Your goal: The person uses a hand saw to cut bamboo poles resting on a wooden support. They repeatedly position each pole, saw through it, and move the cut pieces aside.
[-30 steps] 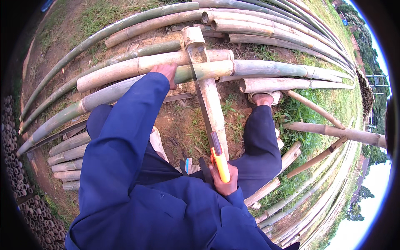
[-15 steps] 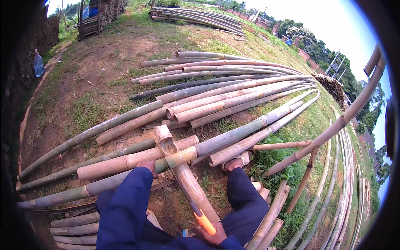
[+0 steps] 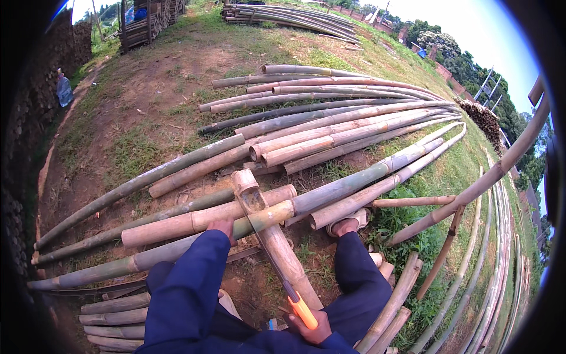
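A long green-and-tan bamboo pole (image 3: pixel 330 194) runs slantwise in front of me, from lower left to far right. My left hand (image 3: pixel 223 229) is closed on this pole, just left of the saw. In my right hand (image 3: pixel 313 329), low in the middle, is the orange handle of a hand saw (image 3: pixel 302 310). Its thin blade reaches away from me and lies across the pole; how deep it sits there I cannot tell. Beneath the pole, a thick bamboo support (image 3: pixel 289 262) with a hollowed upper end slants toward me. Another tan bamboo length (image 3: pixel 171 229) lies just beyond the pole.
Several bamboo poles (image 3: pixel 354 121) are spread on the ground ahead. Shorter pieces (image 3: pixel 115 318) lie at my lower left, others (image 3: pixel 392 301) at my right. A raised bamboo pole on props (image 3: pixel 471 192) rises at the right. My sandalled foot (image 3: pixel 348 225) rests near the pole.
The whole view has shifted, so the scene sits a little farther right. Both hands keep their holds, and the saw blade still lies across the pole at about the same place.
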Action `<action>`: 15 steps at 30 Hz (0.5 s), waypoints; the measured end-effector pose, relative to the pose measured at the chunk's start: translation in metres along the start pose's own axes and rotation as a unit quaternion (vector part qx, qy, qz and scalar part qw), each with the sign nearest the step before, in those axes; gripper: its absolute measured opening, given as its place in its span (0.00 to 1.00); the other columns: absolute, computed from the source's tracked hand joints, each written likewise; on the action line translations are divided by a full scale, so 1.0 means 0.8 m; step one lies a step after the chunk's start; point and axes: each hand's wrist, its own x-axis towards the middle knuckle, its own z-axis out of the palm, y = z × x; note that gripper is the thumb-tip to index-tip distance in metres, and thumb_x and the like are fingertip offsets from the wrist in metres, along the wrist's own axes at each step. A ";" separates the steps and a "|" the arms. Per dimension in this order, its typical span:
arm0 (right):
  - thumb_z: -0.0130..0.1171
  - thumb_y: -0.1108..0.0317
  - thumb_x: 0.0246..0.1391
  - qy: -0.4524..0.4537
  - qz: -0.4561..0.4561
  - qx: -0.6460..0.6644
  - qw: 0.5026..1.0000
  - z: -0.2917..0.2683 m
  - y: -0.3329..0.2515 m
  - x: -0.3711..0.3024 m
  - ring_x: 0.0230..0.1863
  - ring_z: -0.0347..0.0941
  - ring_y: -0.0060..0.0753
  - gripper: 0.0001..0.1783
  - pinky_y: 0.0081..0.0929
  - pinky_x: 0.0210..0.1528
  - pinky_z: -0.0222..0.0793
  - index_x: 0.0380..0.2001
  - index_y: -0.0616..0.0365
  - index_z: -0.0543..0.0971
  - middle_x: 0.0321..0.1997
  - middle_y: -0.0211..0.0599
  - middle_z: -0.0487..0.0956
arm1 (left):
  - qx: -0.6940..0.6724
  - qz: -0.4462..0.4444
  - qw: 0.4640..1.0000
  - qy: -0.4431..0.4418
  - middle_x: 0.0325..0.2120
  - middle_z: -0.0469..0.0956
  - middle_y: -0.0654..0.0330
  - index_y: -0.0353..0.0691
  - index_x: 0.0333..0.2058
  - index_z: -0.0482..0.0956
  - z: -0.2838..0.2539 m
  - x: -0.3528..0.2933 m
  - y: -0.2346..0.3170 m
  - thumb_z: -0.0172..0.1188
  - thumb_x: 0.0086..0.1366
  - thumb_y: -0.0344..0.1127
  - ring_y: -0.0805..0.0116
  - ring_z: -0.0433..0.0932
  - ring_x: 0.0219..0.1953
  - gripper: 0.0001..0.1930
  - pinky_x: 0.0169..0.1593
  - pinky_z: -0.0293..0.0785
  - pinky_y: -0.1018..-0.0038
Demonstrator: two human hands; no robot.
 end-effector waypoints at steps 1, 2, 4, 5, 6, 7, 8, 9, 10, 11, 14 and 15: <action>0.72 0.65 0.56 0.002 -0.009 -0.017 1.000 0.020 0.034 0.039 0.34 0.86 0.44 0.14 0.36 0.38 0.77 0.42 0.60 0.85 0.31 0.47 0.85 | 0.000 0.005 1.000 -0.005 0.46 0.84 0.44 0.37 0.57 0.71 0.000 -0.009 0.009 0.77 0.47 0.50 0.45 0.82 0.52 0.41 0.59 0.75 0.53; 0.71 0.64 0.57 0.014 -0.008 0.000 1.000 0.044 0.064 0.093 0.28 0.82 0.47 0.12 0.39 0.33 0.74 0.35 0.63 0.82 0.26 0.49 0.82 | 0.005 0.006 1.000 -0.008 0.46 0.84 0.44 0.37 0.56 0.71 -0.011 -0.004 0.017 0.76 0.48 0.50 0.45 0.82 0.52 0.40 0.59 0.75 0.54; 0.70 0.63 0.58 0.010 -0.019 0.012 1.000 0.080 0.056 0.181 0.22 0.74 0.47 0.15 0.40 0.29 0.70 0.30 0.64 0.79 0.21 0.49 0.77 | -0.004 -0.011 0.999 -0.030 0.46 0.84 0.43 0.36 0.55 0.72 -0.016 -0.008 0.014 0.76 0.49 0.48 0.44 0.82 0.53 0.38 0.59 0.74 0.53; 0.70 0.63 0.58 -0.019 -0.006 0.027 0.999 0.079 0.038 0.188 0.21 0.71 0.46 0.15 0.39 0.28 0.69 0.29 0.65 0.78 0.20 0.48 0.76 | -0.005 -0.014 0.999 -0.031 0.46 0.84 0.42 0.37 0.54 0.74 -0.012 -0.006 0.009 0.76 0.49 0.48 0.43 0.81 0.53 0.37 0.59 0.74 0.54; 0.71 0.64 0.58 -0.006 -0.002 0.057 0.998 0.077 0.047 0.178 0.20 0.70 0.41 0.16 0.38 0.27 0.67 0.27 0.64 0.76 0.20 0.46 0.76 | -0.013 -0.010 0.999 -0.033 0.46 0.83 0.42 0.37 0.52 0.75 -0.015 -0.008 0.015 0.76 0.48 0.47 0.43 0.81 0.53 0.35 0.59 0.74 0.55; 0.71 0.65 0.58 -0.025 0.045 0.063 0.997 0.065 0.050 0.137 0.21 0.72 0.38 0.14 0.37 0.28 0.69 0.29 0.64 0.78 0.21 0.44 0.77 | -0.017 -0.006 1.000 -0.023 0.45 0.84 0.42 0.36 0.52 0.75 -0.017 -0.013 0.012 0.76 0.48 0.46 0.43 0.82 0.52 0.35 0.59 0.74 0.54; 0.71 0.66 0.58 -0.042 0.083 0.067 0.993 0.045 0.043 0.101 0.22 0.74 0.35 0.12 0.35 0.29 0.71 0.31 0.64 0.80 0.21 0.42 0.79 | -0.003 -0.010 1.000 -0.026 0.44 0.84 0.42 0.35 0.52 0.75 -0.014 -0.012 0.008 0.76 0.47 0.45 0.43 0.82 0.51 0.35 0.57 0.75 0.54; 0.70 0.67 0.58 -0.032 0.061 0.044 0.997 0.023 0.032 0.056 0.24 0.76 0.33 0.11 0.33 0.31 0.73 0.36 0.64 0.82 0.23 0.41 0.81 | -0.003 0.001 1.000 -0.030 0.44 0.84 0.41 0.34 0.53 0.74 -0.011 -0.009 0.005 0.76 0.47 0.45 0.43 0.83 0.50 0.36 0.56 0.76 0.54; 0.70 0.68 0.58 -0.017 0.043 0.019 0.999 0.001 0.020 0.001 0.25 0.78 0.30 0.12 0.30 0.33 0.75 0.41 0.64 0.84 0.25 0.39 0.83 | 0.005 0.008 1.000 -0.020 0.43 0.84 0.41 0.33 0.53 0.73 -0.009 -0.007 0.011 0.77 0.47 0.45 0.43 0.83 0.49 0.37 0.55 0.77 0.54; 0.70 0.68 0.58 -0.022 0.040 -0.003 0.999 -0.013 0.014 -0.033 0.26 0.80 0.30 0.14 0.29 0.34 0.76 0.45 0.64 0.84 0.26 0.40 0.83 | 0.004 0.005 1.000 -0.019 0.43 0.84 0.41 0.33 0.52 0.73 -0.006 -0.009 0.010 0.77 0.47 0.46 0.43 0.83 0.49 0.37 0.56 0.77 0.54; 0.69 0.69 0.58 -0.027 0.032 -0.008 0.999 -0.015 0.007 -0.019 0.27 0.82 0.31 0.18 0.29 0.34 0.77 0.50 0.64 0.83 0.27 0.45 0.84 | 0.001 0.003 1.000 -0.009 0.41 0.85 0.41 0.32 0.52 0.73 -0.003 -0.011 0.005 0.77 0.48 0.46 0.42 0.83 0.48 0.37 0.55 0.77 0.54; 0.69 0.70 0.58 -0.045 0.052 0.007 0.998 -0.001 0.008 0.023 0.24 0.81 0.33 0.12 0.32 0.31 0.75 0.42 0.64 0.84 0.23 0.46 0.82 | -0.004 -0.003 1.000 -0.001 0.40 0.85 0.41 0.32 0.51 0.73 -0.006 -0.015 -0.002 0.77 0.48 0.46 0.42 0.83 0.48 0.36 0.55 0.77 0.54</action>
